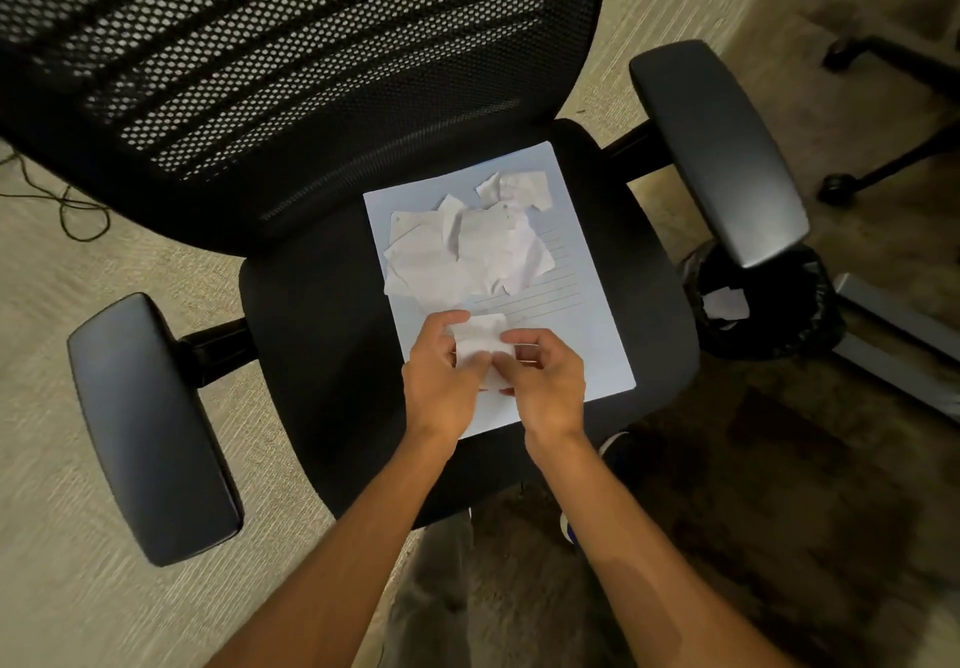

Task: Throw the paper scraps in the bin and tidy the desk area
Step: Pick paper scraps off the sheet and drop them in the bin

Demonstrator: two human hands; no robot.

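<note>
A lined white sheet [597, 345] lies on the black seat of an office chair [322, 355]. On its upper half sits a pile of torn paper scraps [467, 246]. Over the sheet's lower part, my left hand [441, 387] and my right hand [545, 387] both pinch one white paper scrap [480, 342] between their fingers. A black-lined bin [769, 304] stands on the floor right of the chair, partly hidden under the right armrest, with a white scrap [724, 302] inside it.
The mesh chair back [270, 59] rises at the top left. The armrests stick out, the left armrest [150, 428] and the right armrest [722, 148]. Another chair's wheeled base [883, 111] and a grey metal desk foot [893, 324] are at the right. A cable [67, 205] lies on the carpet.
</note>
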